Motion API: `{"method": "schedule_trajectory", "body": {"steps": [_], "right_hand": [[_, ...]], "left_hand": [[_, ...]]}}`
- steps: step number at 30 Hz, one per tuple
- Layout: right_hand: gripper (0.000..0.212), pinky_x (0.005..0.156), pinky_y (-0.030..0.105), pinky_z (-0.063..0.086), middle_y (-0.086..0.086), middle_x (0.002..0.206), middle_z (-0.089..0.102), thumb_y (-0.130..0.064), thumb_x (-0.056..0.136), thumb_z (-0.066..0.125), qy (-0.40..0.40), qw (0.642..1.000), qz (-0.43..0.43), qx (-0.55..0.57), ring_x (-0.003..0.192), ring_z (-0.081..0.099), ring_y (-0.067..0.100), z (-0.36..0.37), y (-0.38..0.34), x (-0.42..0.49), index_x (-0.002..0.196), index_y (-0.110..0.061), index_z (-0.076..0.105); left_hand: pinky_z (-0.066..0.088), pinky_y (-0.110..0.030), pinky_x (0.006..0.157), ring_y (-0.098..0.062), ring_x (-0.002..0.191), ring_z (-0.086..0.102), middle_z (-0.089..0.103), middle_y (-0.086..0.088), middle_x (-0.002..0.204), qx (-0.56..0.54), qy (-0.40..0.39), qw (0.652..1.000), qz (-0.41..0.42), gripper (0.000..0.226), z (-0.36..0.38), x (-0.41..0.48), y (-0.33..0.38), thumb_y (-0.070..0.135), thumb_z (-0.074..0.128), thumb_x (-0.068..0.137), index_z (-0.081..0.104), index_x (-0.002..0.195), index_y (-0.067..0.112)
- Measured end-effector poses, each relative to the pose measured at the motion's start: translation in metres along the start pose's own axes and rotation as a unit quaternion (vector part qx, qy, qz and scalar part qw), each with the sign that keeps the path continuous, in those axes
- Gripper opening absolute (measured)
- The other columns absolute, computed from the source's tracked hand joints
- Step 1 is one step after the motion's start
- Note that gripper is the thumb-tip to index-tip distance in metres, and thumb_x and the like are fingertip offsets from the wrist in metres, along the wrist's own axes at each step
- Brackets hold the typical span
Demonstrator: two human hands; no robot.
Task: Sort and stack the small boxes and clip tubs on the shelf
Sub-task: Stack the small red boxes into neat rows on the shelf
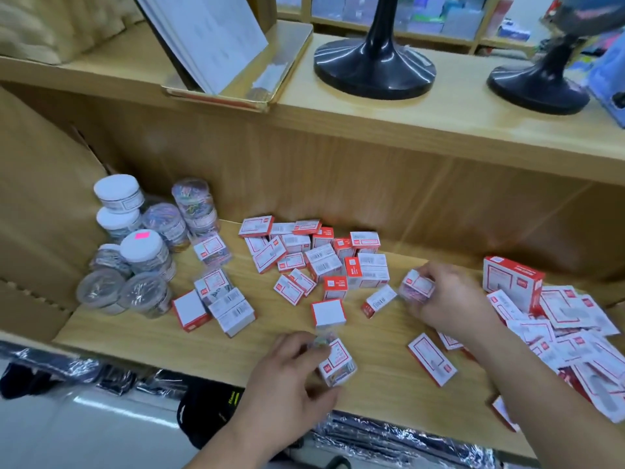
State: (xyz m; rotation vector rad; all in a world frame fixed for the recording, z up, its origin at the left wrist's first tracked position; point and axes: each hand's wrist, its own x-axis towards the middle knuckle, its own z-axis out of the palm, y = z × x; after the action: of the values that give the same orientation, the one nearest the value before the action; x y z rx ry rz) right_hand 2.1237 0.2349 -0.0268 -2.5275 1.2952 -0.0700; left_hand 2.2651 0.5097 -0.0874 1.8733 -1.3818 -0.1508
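While left hand grips clear clip box, right hand pinches second clip box

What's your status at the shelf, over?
Left hand grips one clear clip box, right hand a second clip box. Small boxes scattered mid-shelf, unsorted. Clip tubs clustered left; nothing blocking.

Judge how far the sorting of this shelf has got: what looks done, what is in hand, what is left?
Done: the round tubs sit grouped at the left end of the shelf, some stacked. In hand: the left hand holds one clear clip box, the right hand a second clip box. Left: the red-and-white boxes lie scattered mid-shelf, and the flat packs at the right are a loose heap.
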Motion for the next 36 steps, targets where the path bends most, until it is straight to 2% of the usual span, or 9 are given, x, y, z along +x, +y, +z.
{"method": "schedule_trajectory", "body": {"steps": [3,5,11,15,19,23,28,32,36], "right_hand": [[0.046,0.084,0.043,0.051,-0.004,0.101,0.062,-0.046,0.064,0.082,0.133,0.987,-0.025,0.081,0.100,0.059,0.023,-0.021,-0.017,-0.013,0.101,-0.028,0.060],[0.045,0.084,0.041,0.051,-0.008,0.099,0.062,-0.042,0.064,0.086,0.158,0.975,-0.062,0.141,0.095,0.059,0.016,-0.038,-0.048,-0.021,0.100,-0.030,0.061],[0.044,0.070,0.014,0.050,-0.019,0.091,0.069,-0.030,0.064,0.092,0.012,0.926,-0.141,0.351,0.080,0.066,0.003,-0.003,-0.159,-0.030,0.099,-0.034,0.066],[0.043,0.083,0.021,0.051,-0.019,0.101,0.069,-0.038,0.065,0.089,-0.037,0.925,-0.177,0.335,0.093,0.064,0.001,0.044,-0.213,-0.019,0.101,-0.035,0.065],[0.054,0.086,0.030,0.053,-0.018,0.102,0.068,-0.064,0.060,0.076,-0.080,0.939,-0.183,0.281,0.095,0.062,-0.001,0.073,-0.253,-0.001,0.104,-0.035,0.063],[0.060,0.090,0.036,0.053,-0.018,0.105,0.067,-0.066,0.058,0.072,-0.067,0.946,-0.178,0.262,0.100,0.063,0.006,0.087,-0.277,0.013,0.108,-0.033,0.062],[0.049,0.085,0.039,0.053,-0.015,0.104,0.063,-0.057,0.062,0.078,-0.058,0.960,-0.159,0.223,0.096,0.062,0.015,0.092,-0.313,0.029,0.100,-0.036,0.057],[0.054,0.094,0.031,0.047,-0.008,0.121,0.060,-0.049,0.070,0.083,-0.047,0.964,-0.178,0.191,0.116,0.055,0.017,0.110,-0.321,0.030,0.117,-0.030,0.062],[0.058,0.102,0.015,0.032,-0.001,0.144,0.049,-0.054,0.083,0.072,-0.041,0.960,-0.193,0.199,0.133,0.044,0.011,0.105,-0.311,0.021,0.136,-0.033,0.059]], "left_hand": [[0.055,-0.029,0.077,-0.011,0.095,0.062,0.062,0.011,0.106,0.003,0.042,0.999,-0.012,0.054,-0.025,0.001,0.010,0.042,0.087,0.061,0.071,0.110,0.027],[0.053,-0.025,0.084,-0.008,0.100,0.062,0.062,0.013,0.107,0.008,0.075,0.997,-0.032,0.054,-0.048,0.001,0.010,0.041,0.088,0.061,0.072,0.111,0.026],[0.048,-0.019,0.092,-0.005,0.113,0.061,0.060,0.021,0.120,0.065,0.145,0.984,-0.085,0.053,-0.124,-0.007,-0.026,0.042,0.090,0.069,0.070,0.116,0.028],[0.048,-0.017,0.091,-0.003,0.112,0.061,0.061,0.020,0.119,0.100,0.175,0.972,-0.124,0.049,-0.163,-0.019,-0.059,0.050,0.086,0.073,0.070,0.113,0.029],[0.045,-0.019,0.094,-0.006,0.115,0.058,0.057,0.021,0.119,0.146,0.170,0.965,-0.139,0.049,-0.187,-0.022,-0.090,0.052,0.081,0.077,0.066,0.117,0.029],[0.051,-0.035,0.092,-0.019,0.113,0.059,0.060,0.010,0.116,0.193,0.136,0.959,-0.159,0.049,-0.194,-0.020,-0.121,0.055,0.074,0.081,0.064,0.120,0.027],[0.043,-0.033,0.087,-0.024,0.113,0.060,0.064,0.004,0.117,0.261,0.141,0.946,-0.134,0.045,-0.193,-0.018,-0.138,0.059,0.071,0.084,0.067,0.111,0.023],[0.047,-0.040,0.082,-0.025,0.116,0.058,0.062,0.004,0.128,0.275,0.148,0.937,-0.159,0.050,-0.193,-0.022,-0.139,0.065,0.068,0.083,0.069,0.118,0.029],[0.046,-0.042,0.083,-0.029,0.117,0.056,0.057,0.000,0.137,0.282,0.133,0.933,-0.181,0.052,-0.195,-0.027,-0.139,0.059,0.068,0.087,0.065,0.129,0.029]]}}
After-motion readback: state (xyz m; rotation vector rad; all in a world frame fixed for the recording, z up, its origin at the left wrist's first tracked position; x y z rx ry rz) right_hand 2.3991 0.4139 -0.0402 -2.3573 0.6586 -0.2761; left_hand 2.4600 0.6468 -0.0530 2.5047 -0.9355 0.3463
